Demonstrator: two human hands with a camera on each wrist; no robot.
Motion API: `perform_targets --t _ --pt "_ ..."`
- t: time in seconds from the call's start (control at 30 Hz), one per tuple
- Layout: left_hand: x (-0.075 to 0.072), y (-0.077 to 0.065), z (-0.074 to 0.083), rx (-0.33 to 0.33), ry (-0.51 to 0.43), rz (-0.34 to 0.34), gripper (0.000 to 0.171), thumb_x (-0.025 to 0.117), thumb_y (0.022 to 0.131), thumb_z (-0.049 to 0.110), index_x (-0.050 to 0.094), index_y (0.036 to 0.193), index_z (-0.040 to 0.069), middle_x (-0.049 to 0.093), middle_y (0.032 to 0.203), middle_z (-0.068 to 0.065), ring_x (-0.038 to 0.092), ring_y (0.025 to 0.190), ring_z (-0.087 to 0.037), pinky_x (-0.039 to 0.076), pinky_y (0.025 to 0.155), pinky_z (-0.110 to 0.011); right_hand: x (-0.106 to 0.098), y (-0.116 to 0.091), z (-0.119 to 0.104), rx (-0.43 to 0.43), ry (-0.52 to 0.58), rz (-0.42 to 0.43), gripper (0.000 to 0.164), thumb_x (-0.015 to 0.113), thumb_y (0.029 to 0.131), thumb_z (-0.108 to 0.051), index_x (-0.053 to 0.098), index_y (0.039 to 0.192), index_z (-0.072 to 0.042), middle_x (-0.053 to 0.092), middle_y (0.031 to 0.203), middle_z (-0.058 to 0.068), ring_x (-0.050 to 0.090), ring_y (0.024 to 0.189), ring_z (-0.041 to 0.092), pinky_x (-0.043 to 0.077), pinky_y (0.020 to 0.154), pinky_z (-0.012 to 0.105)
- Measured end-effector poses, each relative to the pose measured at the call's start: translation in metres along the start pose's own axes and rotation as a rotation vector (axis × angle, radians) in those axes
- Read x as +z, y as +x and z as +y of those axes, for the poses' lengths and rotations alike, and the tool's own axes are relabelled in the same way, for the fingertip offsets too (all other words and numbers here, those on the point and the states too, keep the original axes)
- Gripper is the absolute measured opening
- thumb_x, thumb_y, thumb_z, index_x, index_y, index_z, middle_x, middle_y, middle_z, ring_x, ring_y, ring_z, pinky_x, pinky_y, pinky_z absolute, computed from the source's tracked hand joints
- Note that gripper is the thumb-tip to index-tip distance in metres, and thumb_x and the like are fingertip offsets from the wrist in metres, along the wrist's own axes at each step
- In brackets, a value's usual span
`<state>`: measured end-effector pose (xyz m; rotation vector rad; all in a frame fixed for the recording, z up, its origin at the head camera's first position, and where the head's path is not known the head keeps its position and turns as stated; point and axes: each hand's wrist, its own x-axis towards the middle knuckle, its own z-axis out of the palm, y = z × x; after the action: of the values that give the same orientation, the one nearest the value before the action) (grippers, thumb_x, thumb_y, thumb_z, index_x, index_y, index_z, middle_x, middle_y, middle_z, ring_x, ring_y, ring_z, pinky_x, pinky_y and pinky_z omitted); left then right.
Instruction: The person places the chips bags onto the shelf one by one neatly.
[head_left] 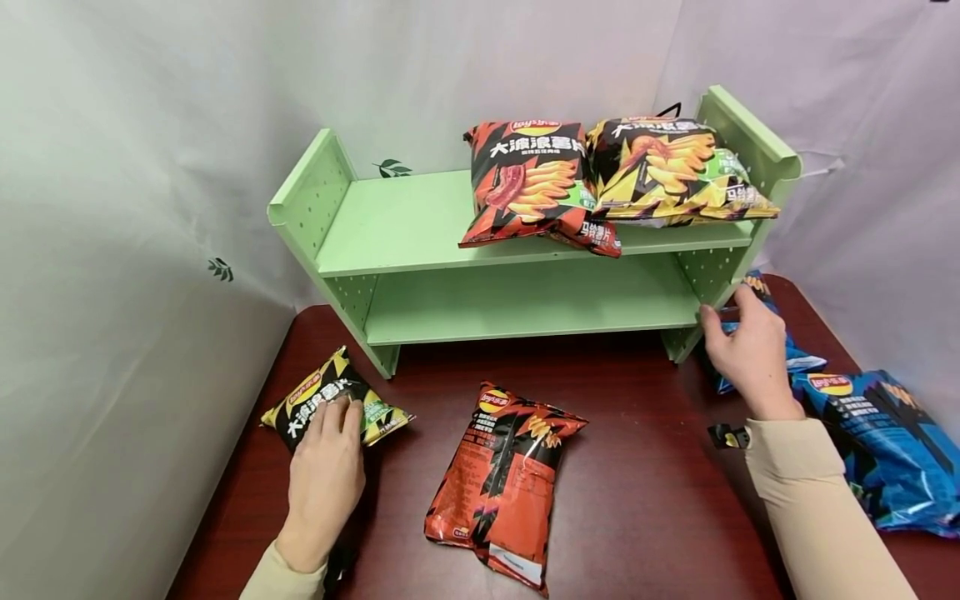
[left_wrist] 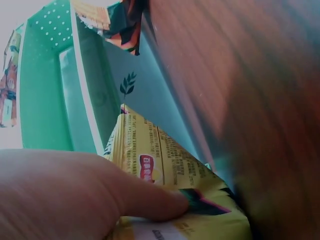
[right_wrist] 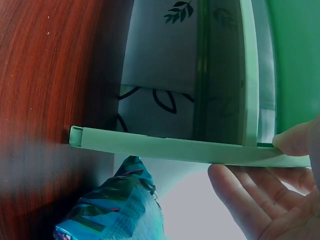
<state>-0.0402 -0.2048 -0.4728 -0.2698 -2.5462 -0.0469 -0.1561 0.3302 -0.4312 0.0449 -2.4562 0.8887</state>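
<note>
My left hand [head_left: 327,471] holds a yellow and black bag of chips [head_left: 303,402] left of the green shelf [head_left: 517,308]. In the left wrist view its thumb [left_wrist: 155,202] presses on the bag's printed yellow face [left_wrist: 170,162]. At the far right my right hand [head_left: 750,354] grips the edge of the shelf's right side panel [right_wrist: 165,148], with the thumb on the inner side and the fingers on the outer side. On the top board lie a red bag of chips [head_left: 528,179] and another yellow and black bag [head_left: 660,167], side by side.
A red bag of chips [head_left: 498,483] lies back side up on the dark red table [head_left: 630,467] before the shelf. Several blue bags [head_left: 888,446] lie to the right, beside my right forearm. Pale curtains [head_left: 127,208] stand around the table.
</note>
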Motion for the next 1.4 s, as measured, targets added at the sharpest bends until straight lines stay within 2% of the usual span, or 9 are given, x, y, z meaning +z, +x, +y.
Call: perform_targets --t 0.33,0.53,0.87,1.1,1.3,1.4 --pt "-0.009 0.004 -0.011 -0.009 -0.026 0.046 0.042 0.057 0.078 -0.011 0.067 0.117 0.000 0.067 0.116 -0.018 0.066 0.107 -0.042 0.055 0.059 -0.058 0.000 0.000 -0.001 -0.012 -0.013 0.011 0.034 0.064 0.099 -0.022 0.063 0.123 0.002 0.071 0.111 0.027 0.068 0.096 0.047 0.029 0.066 0.004" --pt "-0.014 0.006 -0.018 -0.023 -0.038 0.085 0.035 0.056 0.086 -0.009 0.068 0.117 0.000 0.068 0.117 -0.017 0.066 0.108 -0.041 0.056 0.059 -0.060 0.000 0.000 -0.002 -0.019 -0.014 0.011 0.033 0.064 0.100 -0.021 0.063 0.123 0.002 0.071 0.110 0.027 0.068 0.096 0.047 0.030 0.066 0.006" --pt "-0.023 0.007 -0.025 -0.048 -0.065 0.101 0.041 0.065 0.079 -0.011 0.070 0.118 0.003 0.069 0.117 -0.014 0.067 0.106 -0.041 0.053 0.053 -0.062 -0.001 0.000 -0.002 -0.018 -0.011 0.003 0.032 0.064 0.100 -0.022 0.063 0.121 0.002 0.071 0.109 0.027 0.068 0.094 0.047 0.030 0.065 0.006" --pt "-0.035 0.014 -0.030 -0.048 -0.070 0.122 0.043 0.065 0.079 -0.011 0.070 0.120 0.003 0.070 0.120 -0.013 0.067 0.106 -0.040 0.055 0.059 -0.061 -0.002 -0.001 -0.001 -0.016 -0.012 -0.008 0.032 0.063 0.100 -0.021 0.062 0.122 0.003 0.070 0.110 0.028 0.068 0.095 0.048 0.032 0.064 0.007" --pt "-0.048 0.023 -0.035 -0.053 -0.048 0.109 0.044 0.062 0.084 -0.009 0.069 0.125 0.004 0.069 0.126 -0.012 0.067 0.109 -0.040 0.057 0.069 -0.061 -0.002 -0.001 -0.001 -0.021 -0.014 -0.009 0.032 0.064 0.100 -0.019 0.062 0.123 0.003 0.070 0.111 0.028 0.068 0.096 0.049 0.033 0.063 0.009" --pt "-0.054 0.030 -0.037 -0.044 -0.061 0.158 0.044 0.057 0.085 -0.010 0.069 0.125 0.003 0.069 0.126 -0.013 0.066 0.111 -0.040 0.056 0.075 -0.060 -0.002 -0.001 -0.001 -0.022 -0.013 -0.008 0.032 0.064 0.100 -0.019 0.062 0.122 0.003 0.070 0.110 0.028 0.068 0.096 0.049 0.033 0.064 0.009"
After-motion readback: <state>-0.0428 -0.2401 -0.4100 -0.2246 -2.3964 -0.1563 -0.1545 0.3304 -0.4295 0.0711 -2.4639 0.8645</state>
